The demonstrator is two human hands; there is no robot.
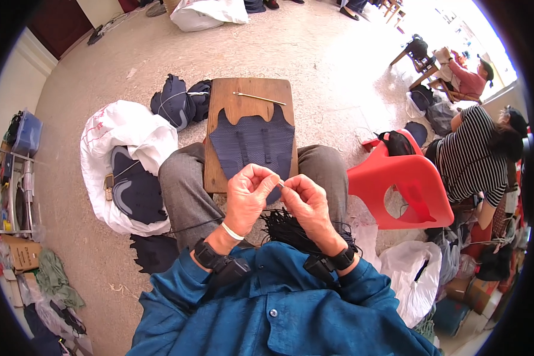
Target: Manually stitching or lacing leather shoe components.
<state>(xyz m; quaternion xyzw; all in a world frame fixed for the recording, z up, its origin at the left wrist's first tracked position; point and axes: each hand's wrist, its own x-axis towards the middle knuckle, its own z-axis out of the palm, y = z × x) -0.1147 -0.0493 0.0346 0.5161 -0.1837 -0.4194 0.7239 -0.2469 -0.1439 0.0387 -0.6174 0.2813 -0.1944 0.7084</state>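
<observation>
My left hand (250, 197) and my right hand (308, 204) meet in front of me over my lap. The thumb and forefinger of each are pinched together, fingertips almost touching. Between them is something small that I cannot make out. Just beyond lies a dark navy fabric piece (254, 142) with two narrow straps, flat on a wooden stool (249, 88). Its near end passes behind my hands. A long metal needle (259, 98) rests across the far part of the stool. Beneath my hands, a bundle of black cords (285, 230) spreads over my lap.
At left stands an open white sack (95, 154) with dark fabric pieces (137, 193); more dark bundles (175, 102) lie beyond it. To the right is a red plastic chair (365, 196), near a person in a striped top (474, 154). White plastic bags (412, 276) sit at lower right.
</observation>
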